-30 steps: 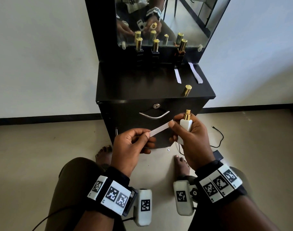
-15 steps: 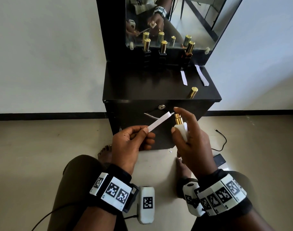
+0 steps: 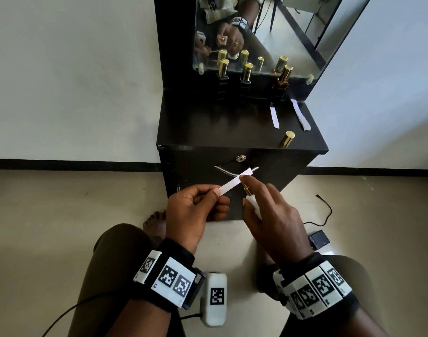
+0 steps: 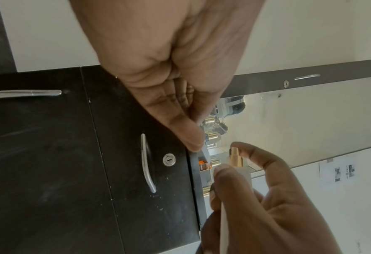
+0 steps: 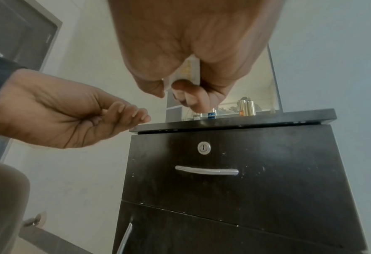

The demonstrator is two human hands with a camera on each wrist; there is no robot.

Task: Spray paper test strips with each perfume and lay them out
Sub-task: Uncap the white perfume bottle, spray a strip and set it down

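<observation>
My left hand (image 3: pixel 203 195) pinches a white paper strip (image 3: pixel 234 181) by its near end, and the strip slants up and to the right in front of the cabinet drawer. My right hand (image 3: pixel 264 205) grips a small white perfume bottle (image 3: pixel 254 205), its forefinger on top of the gold spray nozzle (image 3: pixel 246 189), which sits just under the strip's far end. In the left wrist view the nozzle (image 4: pixel 235 157) shows beside the strip (image 4: pixel 204 152). Two more strips (image 3: pixel 274 117) (image 3: pixel 301 114) lie on the black cabinet top (image 3: pixel 208 127).
Three capped perfume bottles (image 3: pixel 223 76) (image 3: pixel 246 80) (image 3: pixel 282 81) stand along the mirror (image 3: pixel 256 32) at the back. A loose gold cap (image 3: pixel 287 139) stands near the front right edge. A black cable (image 3: pixel 326 210) and small black box (image 3: pixel 318 240) lie on the floor.
The right hand has tipped the bottle toward the strip, and its forefinger has moved onto the nozzle. The left hand has raised the strip a little.
</observation>
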